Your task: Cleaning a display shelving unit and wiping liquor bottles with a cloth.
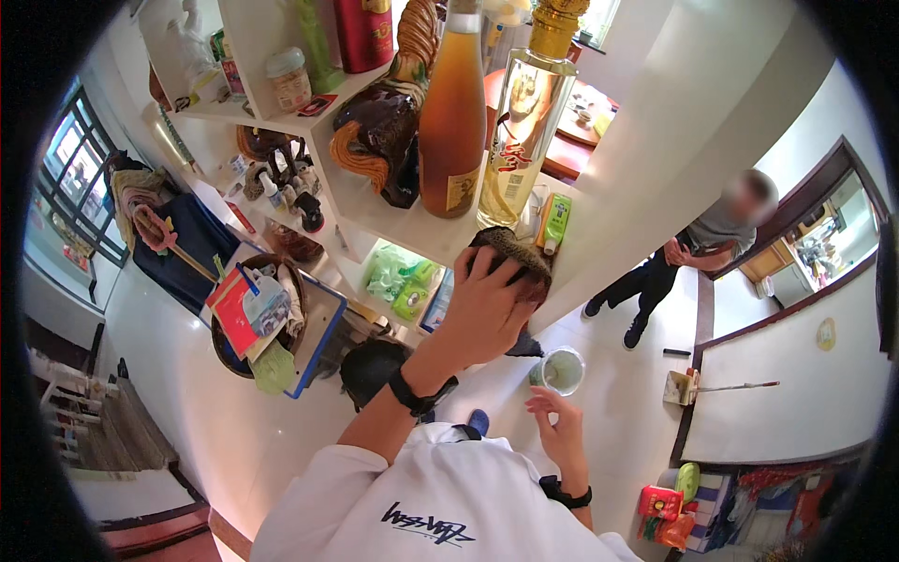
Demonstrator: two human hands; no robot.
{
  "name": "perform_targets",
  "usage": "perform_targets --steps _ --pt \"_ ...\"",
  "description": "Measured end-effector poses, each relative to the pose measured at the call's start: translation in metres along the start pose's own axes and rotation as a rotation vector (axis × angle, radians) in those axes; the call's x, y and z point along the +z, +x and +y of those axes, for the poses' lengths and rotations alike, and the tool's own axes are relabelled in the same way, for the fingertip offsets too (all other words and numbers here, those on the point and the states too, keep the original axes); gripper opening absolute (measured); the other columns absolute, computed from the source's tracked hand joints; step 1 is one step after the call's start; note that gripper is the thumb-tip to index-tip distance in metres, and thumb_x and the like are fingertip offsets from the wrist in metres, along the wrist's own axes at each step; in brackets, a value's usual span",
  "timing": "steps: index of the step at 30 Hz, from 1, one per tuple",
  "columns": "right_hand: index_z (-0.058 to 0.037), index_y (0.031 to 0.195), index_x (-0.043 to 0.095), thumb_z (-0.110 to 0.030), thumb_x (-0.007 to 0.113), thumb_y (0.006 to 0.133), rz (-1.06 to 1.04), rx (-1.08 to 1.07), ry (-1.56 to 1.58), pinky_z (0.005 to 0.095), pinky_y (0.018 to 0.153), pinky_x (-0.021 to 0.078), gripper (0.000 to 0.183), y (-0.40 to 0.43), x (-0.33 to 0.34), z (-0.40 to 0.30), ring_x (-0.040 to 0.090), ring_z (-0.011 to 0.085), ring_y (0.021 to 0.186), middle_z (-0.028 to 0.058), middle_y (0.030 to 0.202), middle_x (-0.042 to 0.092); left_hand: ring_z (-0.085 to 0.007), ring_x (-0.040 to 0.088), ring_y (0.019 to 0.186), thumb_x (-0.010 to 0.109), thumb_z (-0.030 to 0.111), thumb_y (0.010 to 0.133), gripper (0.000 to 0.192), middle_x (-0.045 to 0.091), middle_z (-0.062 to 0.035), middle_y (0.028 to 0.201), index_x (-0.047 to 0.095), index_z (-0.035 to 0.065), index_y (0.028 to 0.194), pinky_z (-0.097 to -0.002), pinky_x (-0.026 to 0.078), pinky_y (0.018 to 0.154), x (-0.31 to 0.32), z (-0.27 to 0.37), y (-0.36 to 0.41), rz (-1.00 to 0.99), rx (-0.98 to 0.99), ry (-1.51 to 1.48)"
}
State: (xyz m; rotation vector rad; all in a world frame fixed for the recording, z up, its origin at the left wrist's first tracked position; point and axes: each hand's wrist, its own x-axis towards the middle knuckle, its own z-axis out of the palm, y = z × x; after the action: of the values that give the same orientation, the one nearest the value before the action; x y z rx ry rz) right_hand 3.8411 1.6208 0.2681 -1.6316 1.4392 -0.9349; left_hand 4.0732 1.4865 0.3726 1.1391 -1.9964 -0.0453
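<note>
My left hand (481, 309) is pressed over a dark brown fuzzy cloth (518, 254) at the shelf's front edge, its fingers spread across it. A darker corner hangs below my hand. Just behind the cloth stands a clear glass bottle (527, 126) with a gold cap and pale yellow liquid. Beside it are an amber bottle (453, 126) and a glazed ceramic horse figurine (379, 126). A green and white tube (557, 223) lies right of the cloth. My right hand (560, 425) hangs lower down with nothing in it, fingers loosely apart.
The white shelf unit (372, 225) has several compartments of ornaments and bottles. A waste bin (562, 371) stands on the floor near my right hand. Another person (702, 239) stands at right. A basket (303, 281) with papers sits on a blue-edged surface at left. A dustpan (678, 388) rests by the wall.
</note>
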Motion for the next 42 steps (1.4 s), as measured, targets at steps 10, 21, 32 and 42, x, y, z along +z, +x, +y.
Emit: perform_targets --steps 10,21,32,42 --pt "-0.0014 0.127 0.069 0.003 0.061 0.097 -0.025 0.056 -0.022 0.0315 0.079 0.0589 0.032 -0.001 -0.005 0.001 0.077 0.0189 0.083 0.0129 0.094 0.078 -0.0336 0.048 0.119 0.06 0.028 0.093 0.025 0.065 -0.0064 0.112 0.076 0.0118 0.103 -0.0537 0.028 0.113 -0.01 -0.016 -0.009 -0.08 0.158 0.005" --pt "-0.0015 0.133 0.066 0.003 0.063 0.096 -0.214 -0.033 0.075 0.0325 0.084 0.0574 0.037 0.018 0.019 -0.006 0.075 0.0197 0.093 0.0136 0.106 0.077 -0.0357 0.062 0.101 0.059 0.022 0.1 0.022 0.07 -0.0125 0.101 0.074 0.0071 0.099 -0.0448 0.049 0.093 0.011 -0.015 -0.116 -0.26 -0.091 -0.601" --pt "-0.0081 0.152 0.045 -0.008 0.081 0.087 -0.675 -0.195 0.009 0.0367 0.076 0.0564 0.074 0.039 0.09 -0.028 0.071 0.0303 0.09 0.0172 0.124 0.071 -0.0447 0.065 0.073 0.056 0.044 0.104 0.052 0.066 -0.0243 0.075 0.071 -0.0006 0.081 -0.0502 0.05 0.066 -0.027 -0.011 -0.191 -0.52 -0.492 -0.441" --pt "-0.0046 0.099 0.065 -0.026 0.079 0.09 -0.539 -0.121 -0.277 0.0447 0.063 0.0494 0.027 0.018 0.062 -0.022 0.064 0.0386 0.068 0.0171 0.076 0.066 -0.0433 0.068 0.082 0.079 0.021 0.082 0.029 0.069 -0.0243 0.086 0.071 -0.0008 0.099 -0.0477 0.053 0.073 -0.017 -0.011 -0.219 -0.559 -0.496 -0.459"
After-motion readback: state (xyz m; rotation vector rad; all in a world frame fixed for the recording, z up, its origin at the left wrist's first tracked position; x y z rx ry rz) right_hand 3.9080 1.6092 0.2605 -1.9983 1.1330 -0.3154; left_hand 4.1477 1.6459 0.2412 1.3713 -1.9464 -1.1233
